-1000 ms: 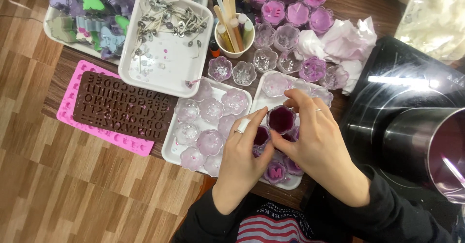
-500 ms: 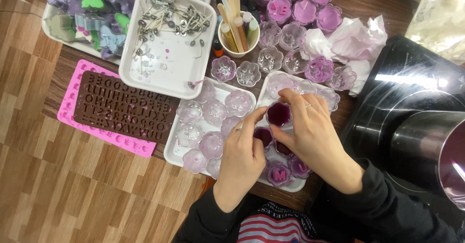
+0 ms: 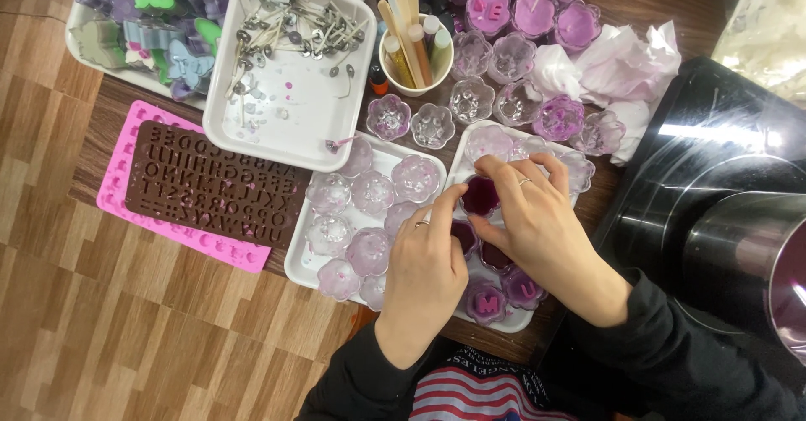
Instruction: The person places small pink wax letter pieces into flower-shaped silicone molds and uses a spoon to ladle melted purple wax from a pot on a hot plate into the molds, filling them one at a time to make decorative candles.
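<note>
Step in hand: holding a small flower-shaped cup of dark purple wax [image 3: 480, 195] between both hands, over the right-hand white tray [image 3: 460, 166].
Left hand [image 3: 426, 266]: grip closing on the cup's near-left side, thumb and forefinger pinching its rim.
Right hand [image 3: 537, 228]: grip closing on the cup's far and right side, fingertips curling over the rim.
Cup position: resting on or just above the tray; contact hidden by fingers.
Next move, judged: keeping the cup level, since the dark wax looks liquid; needing a free slot among its neighbours.
Crowding: filled purple cups [image 3: 487, 302] packing the near end of the same tray; clear empty cups [image 3: 373, 192] filling the left tray just beside.
Further off: cup of wooden sticks [image 3: 411, 47], tray of metal wick tabs [image 3: 290, 68], brown letter mould [image 3: 214, 186] lying on a pink mould [image 3: 126, 207].
Hazard, judged: metal pouring pot [image 3: 756, 261] on the black hotplate [image 3: 697, 152], near the right sleeve.
Table [image 3: 630, 1]: wooden, crumpled stained tissue [image 3: 617, 64] lying beyond the trays.
</note>
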